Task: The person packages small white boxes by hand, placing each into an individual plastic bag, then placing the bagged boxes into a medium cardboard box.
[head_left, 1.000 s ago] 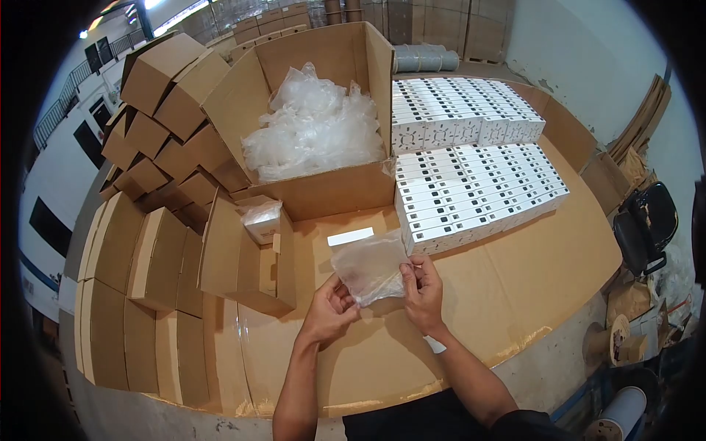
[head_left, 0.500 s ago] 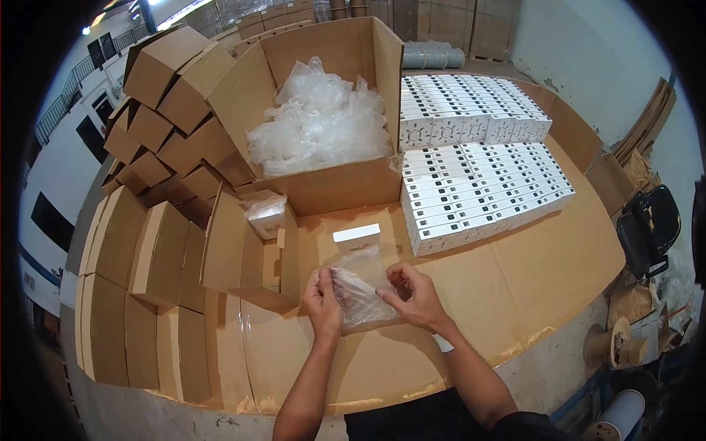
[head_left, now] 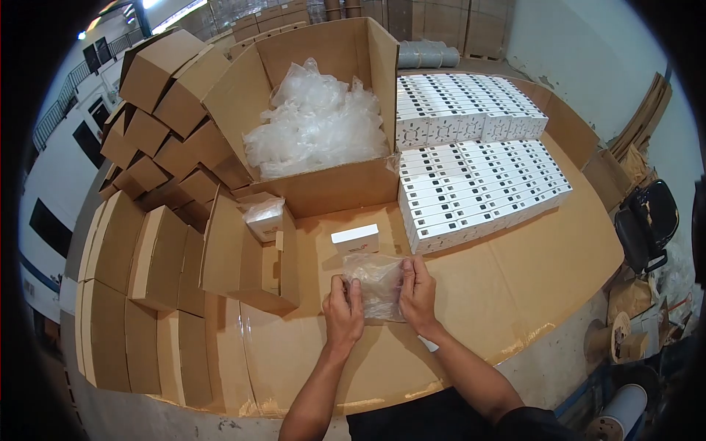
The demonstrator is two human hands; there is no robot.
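Observation:
A clear plastic bag [head_left: 380, 288] is stretched between my two hands over the cardboard-covered table. My left hand [head_left: 344, 312] pinches its left edge, and my right hand [head_left: 418, 294] grips its right edge. Whether anything is inside the bag cannot be made out. Just beyond it, a small white box [head_left: 356, 239] stands on the table. To the left is an open cardboard carton [head_left: 246, 257] with a plastic-wrapped white box [head_left: 265, 219] in it. A large carton [head_left: 331, 187] behind holds a heap of clear plastic bags [head_left: 316, 121].
Rows of stacked white boxes [head_left: 482, 191] fill the table's back right. Brown cartons [head_left: 110, 294] are stacked along the left side, with more cartons [head_left: 165, 117] piled behind them. A black chair [head_left: 647, 224] stands beyond the table's right edge.
The bag has been turned and spread flatter between my hands. My left hand has shifted right, and my right hand now holds the bag's right side, fingers upward. The small white box shows more fully.

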